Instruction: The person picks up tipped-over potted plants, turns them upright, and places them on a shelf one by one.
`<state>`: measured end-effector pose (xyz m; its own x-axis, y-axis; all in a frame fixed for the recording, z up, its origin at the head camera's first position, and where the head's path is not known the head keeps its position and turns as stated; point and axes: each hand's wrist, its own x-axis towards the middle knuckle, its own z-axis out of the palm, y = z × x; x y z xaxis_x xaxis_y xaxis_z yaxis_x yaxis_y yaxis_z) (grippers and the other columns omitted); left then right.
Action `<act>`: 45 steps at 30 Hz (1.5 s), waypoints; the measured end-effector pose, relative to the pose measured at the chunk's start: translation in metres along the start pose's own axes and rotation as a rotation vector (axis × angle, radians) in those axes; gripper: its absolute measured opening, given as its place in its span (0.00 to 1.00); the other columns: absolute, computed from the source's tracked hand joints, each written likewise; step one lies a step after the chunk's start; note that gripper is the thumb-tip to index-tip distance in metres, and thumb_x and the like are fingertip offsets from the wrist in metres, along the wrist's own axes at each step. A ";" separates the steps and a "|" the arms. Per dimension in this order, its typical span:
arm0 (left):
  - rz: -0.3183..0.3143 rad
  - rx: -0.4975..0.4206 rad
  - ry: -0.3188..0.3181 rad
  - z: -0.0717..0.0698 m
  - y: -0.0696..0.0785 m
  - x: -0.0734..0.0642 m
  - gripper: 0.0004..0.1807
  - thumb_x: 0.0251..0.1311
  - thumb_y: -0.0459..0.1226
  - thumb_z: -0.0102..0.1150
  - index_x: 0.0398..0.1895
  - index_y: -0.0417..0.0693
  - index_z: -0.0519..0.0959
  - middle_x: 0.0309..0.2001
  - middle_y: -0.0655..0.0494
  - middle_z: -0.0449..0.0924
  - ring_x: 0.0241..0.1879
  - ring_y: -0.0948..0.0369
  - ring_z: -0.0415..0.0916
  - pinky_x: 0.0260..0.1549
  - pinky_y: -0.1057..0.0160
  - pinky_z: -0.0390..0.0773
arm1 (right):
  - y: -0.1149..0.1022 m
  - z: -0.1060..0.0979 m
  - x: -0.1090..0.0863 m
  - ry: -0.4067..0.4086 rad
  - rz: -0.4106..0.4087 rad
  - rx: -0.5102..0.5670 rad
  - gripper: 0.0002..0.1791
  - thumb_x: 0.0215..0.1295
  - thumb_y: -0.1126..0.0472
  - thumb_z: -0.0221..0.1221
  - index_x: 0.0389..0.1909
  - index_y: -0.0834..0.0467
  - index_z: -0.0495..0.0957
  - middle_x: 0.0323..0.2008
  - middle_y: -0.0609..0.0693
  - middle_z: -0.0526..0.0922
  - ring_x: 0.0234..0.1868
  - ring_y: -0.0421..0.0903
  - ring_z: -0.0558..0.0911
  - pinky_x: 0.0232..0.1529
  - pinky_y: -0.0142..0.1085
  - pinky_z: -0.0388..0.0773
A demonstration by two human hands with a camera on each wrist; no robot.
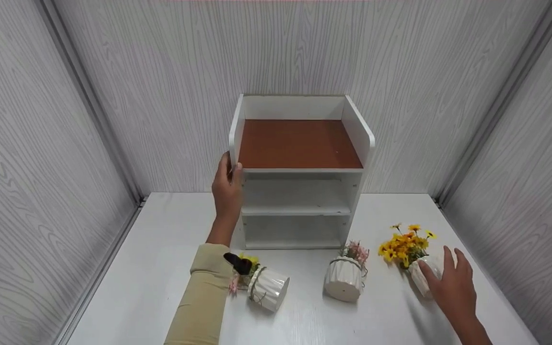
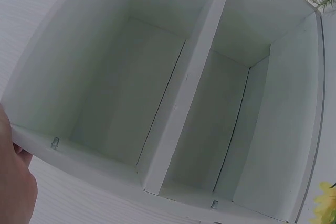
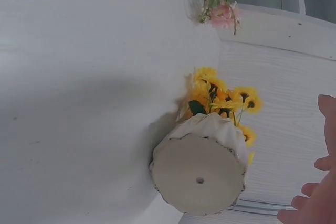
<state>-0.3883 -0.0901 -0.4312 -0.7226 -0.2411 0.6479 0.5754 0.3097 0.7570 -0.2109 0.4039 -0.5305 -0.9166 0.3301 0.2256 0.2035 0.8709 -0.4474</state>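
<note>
A small white shelf unit with a brown top board stands against the back wall. My left hand grips the front edge of its left side panel, thumb in front and fingers along the outer side. In the left wrist view, two bare compartments show beside that hand. My right hand has its fingers spread beside a white fluted pot of yellow flowers, which lies on its side. From the right wrist, fingers and pot appear apart, the pot's base facing the camera.
Two more white pots lie tipped over before the shelf: one with pink flowers in the middle, another with yellow and pink flowers by the left sleeve. All lie on a white table, enclosed by wood-grain panels at the sides and back.
</note>
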 end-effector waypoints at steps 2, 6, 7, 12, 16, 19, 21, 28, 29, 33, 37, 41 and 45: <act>0.007 -0.008 0.000 -0.001 -0.001 0.000 0.30 0.77 0.49 0.48 0.77 0.51 0.62 0.69 0.53 0.72 0.69 0.60 0.69 0.65 0.54 0.73 | 0.005 0.003 0.003 -0.039 0.028 -0.008 0.54 0.71 0.32 0.52 0.76 0.71 0.49 0.73 0.77 0.48 0.72 0.75 0.52 0.62 0.72 0.58; 0.011 -0.015 0.002 -0.001 -0.002 0.002 0.30 0.77 0.50 0.48 0.77 0.53 0.62 0.69 0.54 0.71 0.69 0.61 0.69 0.64 0.54 0.74 | 0.013 0.009 0.009 -0.145 0.102 0.013 0.56 0.69 0.32 0.54 0.77 0.72 0.46 0.73 0.77 0.46 0.73 0.75 0.49 0.63 0.72 0.57; 0.010 -0.018 0.001 -0.002 -0.001 0.002 0.30 0.76 0.50 0.48 0.77 0.53 0.61 0.69 0.54 0.71 0.69 0.61 0.69 0.64 0.53 0.74 | 0.016 0.010 0.010 -0.170 0.118 0.018 0.57 0.68 0.32 0.55 0.77 0.72 0.45 0.73 0.77 0.45 0.73 0.76 0.49 0.64 0.72 0.57; -0.007 -0.019 -0.004 -0.001 -0.001 0.003 0.32 0.76 0.51 0.48 0.78 0.52 0.60 0.70 0.54 0.70 0.70 0.60 0.68 0.65 0.53 0.73 | 0.029 0.018 0.014 -0.231 0.146 0.016 0.61 0.65 0.30 0.56 0.75 0.75 0.44 0.72 0.79 0.46 0.71 0.77 0.51 0.64 0.72 0.58; -0.010 -0.018 -0.002 -0.001 -0.001 0.003 0.31 0.76 0.51 0.49 0.78 0.52 0.61 0.71 0.54 0.70 0.70 0.60 0.68 0.65 0.53 0.73 | 0.037 0.022 0.015 -0.241 0.155 0.000 0.62 0.64 0.29 0.57 0.74 0.76 0.46 0.70 0.80 0.49 0.70 0.77 0.53 0.64 0.70 0.59; 0.001 -0.024 -0.004 0.000 -0.001 0.004 0.31 0.76 0.50 0.49 0.78 0.52 0.61 0.70 0.54 0.70 0.70 0.60 0.68 0.64 0.53 0.73 | 0.040 0.025 0.016 -0.254 0.169 0.000 0.62 0.64 0.30 0.58 0.74 0.76 0.46 0.70 0.80 0.50 0.70 0.77 0.55 0.65 0.68 0.60; 0.002 -0.029 -0.008 0.000 0.000 0.003 0.31 0.76 0.50 0.49 0.78 0.53 0.61 0.70 0.54 0.70 0.69 0.60 0.68 0.64 0.54 0.73 | 0.042 0.026 0.017 -0.263 0.175 0.006 0.61 0.64 0.31 0.59 0.74 0.77 0.46 0.69 0.80 0.51 0.70 0.77 0.56 0.66 0.67 0.60; -0.016 -0.045 -0.031 0.002 0.002 0.003 0.31 0.76 0.50 0.48 0.78 0.53 0.60 0.70 0.54 0.70 0.70 0.60 0.68 0.65 0.54 0.73 | 0.044 0.027 0.019 -0.269 0.196 0.004 0.58 0.67 0.36 0.59 0.72 0.80 0.46 0.67 0.83 0.54 0.68 0.78 0.58 0.67 0.66 0.59; -0.018 -0.046 -0.032 0.002 0.002 0.003 0.31 0.77 0.50 0.48 0.78 0.53 0.60 0.70 0.54 0.70 0.70 0.60 0.68 0.65 0.53 0.73 | 0.044 0.026 0.019 -0.270 0.203 0.003 0.58 0.67 0.36 0.59 0.72 0.80 0.45 0.67 0.83 0.54 0.68 0.78 0.58 0.68 0.65 0.59; -0.024 -0.041 -0.034 0.002 0.002 0.002 0.31 0.77 0.50 0.48 0.78 0.52 0.60 0.71 0.54 0.69 0.70 0.59 0.68 0.65 0.53 0.73 | 0.044 0.027 0.019 -0.265 0.217 -0.003 0.59 0.67 0.37 0.59 0.72 0.82 0.45 0.67 0.83 0.54 0.68 0.78 0.58 0.68 0.65 0.59; -0.025 -0.039 -0.033 0.002 0.002 0.003 0.31 0.77 0.49 0.48 0.78 0.52 0.60 0.72 0.54 0.69 0.70 0.60 0.67 0.65 0.54 0.72 | 0.044 0.028 0.018 -0.235 0.205 -0.003 0.55 0.68 0.41 0.60 0.71 0.82 0.47 0.67 0.83 0.55 0.69 0.77 0.59 0.68 0.64 0.59; -0.012 -0.048 -0.019 0.001 0.001 0.004 0.31 0.77 0.49 0.49 0.78 0.52 0.61 0.71 0.54 0.69 0.70 0.59 0.68 0.65 0.54 0.73 | 0.044 0.031 0.017 -0.207 0.198 0.039 0.53 0.69 0.43 0.60 0.71 0.82 0.48 0.68 0.82 0.56 0.69 0.76 0.58 0.69 0.63 0.58; -0.023 -0.076 -0.004 0.001 0.001 0.004 0.30 0.77 0.46 0.50 0.78 0.50 0.60 0.72 0.51 0.69 0.70 0.57 0.68 0.65 0.52 0.72 | 0.044 0.038 0.013 -0.147 0.190 0.094 0.51 0.69 0.46 0.61 0.71 0.82 0.49 0.68 0.80 0.57 0.70 0.75 0.58 0.70 0.63 0.57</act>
<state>-0.3904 -0.0895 -0.4279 -0.7371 -0.2435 0.6304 0.5862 0.2338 0.7757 -0.2267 0.4326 -0.5798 -0.9065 0.4221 0.0052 0.3499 0.7584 -0.5498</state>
